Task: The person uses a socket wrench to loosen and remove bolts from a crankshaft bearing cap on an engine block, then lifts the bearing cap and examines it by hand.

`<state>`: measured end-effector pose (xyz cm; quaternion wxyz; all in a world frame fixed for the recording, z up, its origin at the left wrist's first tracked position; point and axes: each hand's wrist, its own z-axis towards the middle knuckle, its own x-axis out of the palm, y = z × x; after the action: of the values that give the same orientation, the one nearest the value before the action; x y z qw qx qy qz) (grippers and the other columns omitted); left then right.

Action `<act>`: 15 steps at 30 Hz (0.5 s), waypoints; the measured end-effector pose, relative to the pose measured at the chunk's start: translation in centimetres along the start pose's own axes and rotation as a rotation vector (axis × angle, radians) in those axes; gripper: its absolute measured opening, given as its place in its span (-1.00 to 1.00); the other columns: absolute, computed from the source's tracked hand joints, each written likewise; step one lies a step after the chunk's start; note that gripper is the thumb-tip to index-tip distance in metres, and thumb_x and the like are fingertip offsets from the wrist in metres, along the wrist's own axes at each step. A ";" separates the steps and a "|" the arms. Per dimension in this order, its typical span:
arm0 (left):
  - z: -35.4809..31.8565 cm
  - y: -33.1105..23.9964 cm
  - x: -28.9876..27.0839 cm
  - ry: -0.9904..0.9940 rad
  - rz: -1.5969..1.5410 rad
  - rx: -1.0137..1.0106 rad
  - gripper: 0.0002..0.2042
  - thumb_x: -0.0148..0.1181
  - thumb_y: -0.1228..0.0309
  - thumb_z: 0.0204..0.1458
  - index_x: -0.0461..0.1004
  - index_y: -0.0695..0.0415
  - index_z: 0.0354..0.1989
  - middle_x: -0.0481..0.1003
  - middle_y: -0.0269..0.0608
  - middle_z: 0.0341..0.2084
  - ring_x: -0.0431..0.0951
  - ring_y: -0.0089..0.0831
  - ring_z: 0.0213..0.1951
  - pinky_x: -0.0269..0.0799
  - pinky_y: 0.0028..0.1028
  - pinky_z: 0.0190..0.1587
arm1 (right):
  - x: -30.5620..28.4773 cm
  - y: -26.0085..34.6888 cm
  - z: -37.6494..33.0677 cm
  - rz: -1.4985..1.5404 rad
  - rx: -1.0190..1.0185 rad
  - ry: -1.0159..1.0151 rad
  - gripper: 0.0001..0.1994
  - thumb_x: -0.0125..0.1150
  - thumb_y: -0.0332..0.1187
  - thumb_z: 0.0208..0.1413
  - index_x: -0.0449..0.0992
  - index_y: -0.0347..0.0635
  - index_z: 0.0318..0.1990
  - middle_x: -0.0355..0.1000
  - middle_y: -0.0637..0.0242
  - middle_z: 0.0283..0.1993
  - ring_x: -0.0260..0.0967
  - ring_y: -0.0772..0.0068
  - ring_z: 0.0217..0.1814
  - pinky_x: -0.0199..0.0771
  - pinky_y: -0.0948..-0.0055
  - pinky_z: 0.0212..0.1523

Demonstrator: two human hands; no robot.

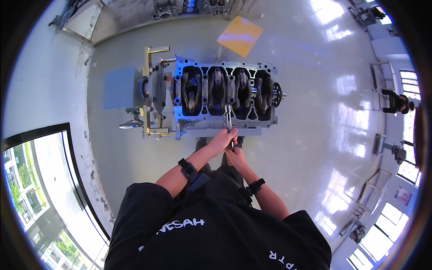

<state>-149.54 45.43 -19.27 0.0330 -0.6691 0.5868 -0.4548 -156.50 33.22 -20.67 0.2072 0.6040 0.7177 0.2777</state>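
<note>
My left hand [222, 140] is closed around the shaft of a metal ratchet wrench [229, 120]. The wrench's head lies over the near edge of an engine block [265, 118], by the middle bearing cap [231, 90]. Just below the left hand, my right hand [236, 157] is closed at the lower end of the wrench handle; its fingers are partly hidden. The block sits with its crankshaft [217, 76] facing up, and a toothed wheel [277, 95] shows at its right end. Whether the wrench's socket sits on a bolt, I cannot tell.
An engine stand [158, 87] with brass-coloured arms holds the block at its left, beside a grey box [121, 88] and a hand crank [131, 123]. A yellow-topped stool [240, 36] stands beyond. Along the far wall runs a bench [121, 18] with engine parts. Another person [396, 101] is far right.
</note>
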 end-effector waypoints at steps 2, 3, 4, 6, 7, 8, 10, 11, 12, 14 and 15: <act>-0.2 0.1 0.4 -0.020 0.056 -0.025 -0.73 -0.10 0.25 0.21 0.27 0.13 -0.48 0.28 -0.36 -0.57 0.32 -0.50 -0.45 0.32 -0.44 -0.25 | -0.1 -0.3 -0.3 -0.024 0.013 -0.046 -0.59 0.09 -0.19 0.13 0.27 -0.20 -0.69 0.19 0.44 -0.78 0.14 0.60 -0.79 0.09 0.52 -0.77; -0.2 0.1 0.7 -0.040 0.115 -0.047 -0.73 -0.09 0.24 0.21 0.27 0.14 -0.47 0.29 -0.35 -0.56 0.34 -0.49 -0.45 0.34 -0.43 -0.25 | -0.1 -0.7 -0.5 -0.057 0.024 -0.068 -0.58 0.09 -0.19 0.13 0.27 -0.19 -0.71 0.18 0.44 -0.79 0.13 0.61 -0.80 0.08 0.51 -0.77; -0.2 0.1 0.9 -0.038 0.119 -0.048 -0.73 -0.09 0.24 0.21 0.27 0.14 -0.47 0.29 -0.35 -0.56 0.34 -0.49 -0.45 0.34 -0.43 -0.25 | -0.2 -1.0 -0.5 -0.089 0.036 -0.091 -0.57 0.09 -0.19 0.14 0.26 -0.19 -0.72 0.17 0.44 -0.79 0.13 0.62 -0.80 0.07 0.51 -0.76; -0.1 0.4 0.8 -0.032 0.057 -0.060 -0.73 -0.10 0.25 0.21 0.28 0.15 -0.47 0.30 -0.34 -0.57 0.36 -0.50 -0.46 0.35 -0.42 -0.28 | 0.0 -0.1 -1.0 -0.047 0.053 -0.073 -0.57 0.10 -0.19 0.13 0.26 -0.19 -0.72 0.16 0.45 -0.79 0.12 0.62 -0.80 0.06 0.50 -0.76; 0.1 0.4 0.6 -0.034 0.054 -0.060 -0.73 -0.10 0.25 0.21 0.28 0.15 -0.47 0.30 -0.34 -0.57 0.36 -0.50 -0.46 0.35 -0.42 -0.28 | 0.2 0.4 -1.2 -0.003 0.068 -0.055 -0.57 0.10 -0.18 0.12 0.26 -0.19 -0.73 0.15 0.46 -0.79 0.10 0.62 -0.80 0.05 0.49 -0.76; 0.2 0.3 0.5 -0.048 0.062 -0.045 -0.73 -0.10 0.25 0.21 0.28 0.15 -0.47 0.30 -0.34 -0.58 0.37 -0.50 -0.46 0.36 -0.42 -0.29 | 0.2 0.3 -0.9 -0.002 0.069 -0.058 -0.57 0.10 -0.18 0.12 0.26 -0.19 -0.73 0.15 0.46 -0.79 0.10 0.62 -0.80 0.05 0.49 -0.76; 0.5 -0.1 0.3 -0.060 0.070 -0.031 -0.73 -0.10 0.25 0.21 0.28 0.15 -0.47 0.30 -0.34 -0.59 0.37 -0.50 -0.47 0.36 -0.42 -0.29 | 0.4 0.1 -0.1 -0.084 -0.050 -0.115 -0.57 0.11 -0.19 0.11 0.25 -0.19 -0.73 0.16 0.46 -0.80 0.10 0.62 -0.81 0.03 0.49 -0.77; 0.7 -0.3 0.2 -0.064 0.095 -0.022 -0.72 -0.09 0.25 0.20 0.29 0.16 -0.48 0.32 -0.34 -0.60 0.38 -0.50 -0.47 0.36 -0.43 -0.31 | 0.6 0.1 0.1 -0.084 -0.050 -0.113 -0.57 0.11 -0.19 0.11 0.25 -0.19 -0.73 0.16 0.46 -0.80 0.10 0.62 -0.81 0.03 0.49 -0.77; 0.7 -0.5 0.0 -0.069 0.121 -0.013 -0.71 -0.09 0.24 0.20 0.30 0.17 -0.49 0.33 -0.34 -0.60 0.38 -0.50 -0.48 0.35 -0.43 -0.33 | 0.8 0.0 0.3 -0.025 0.000 -0.113 -0.57 0.11 -0.19 0.11 0.25 -0.18 -0.74 0.16 0.46 -0.80 0.10 0.62 -0.81 0.03 0.49 -0.78; 0.5 -0.8 0.1 -0.079 0.153 -0.022 -0.70 -0.08 0.24 0.20 0.31 0.17 -0.52 0.34 -0.33 -0.61 0.39 -0.50 -0.50 0.35 -0.44 -0.34 | 1.0 0.0 0.5 0.034 0.049 -0.110 -0.57 0.12 -0.20 0.10 0.24 -0.18 -0.74 0.16 0.46 -0.80 0.10 0.62 -0.81 0.03 0.49 -0.78; 0.4 -1.0 0.2 -0.087 0.186 -0.033 -0.68 -0.08 0.23 0.19 0.32 0.18 -0.54 0.36 -0.33 -0.61 0.39 -0.50 -0.51 0.34 -0.45 -0.35 | 1.1 -0.1 0.5 0.044 0.049 -0.114 -0.56 0.12 -0.20 0.10 0.24 -0.17 -0.75 0.16 0.46 -0.80 0.11 0.62 -0.81 0.02 0.49 -0.78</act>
<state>-148.54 45.38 -18.79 0.0893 -0.6315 0.6518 -0.4104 -156.46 34.38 -21.08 0.2266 0.6394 0.6978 0.2300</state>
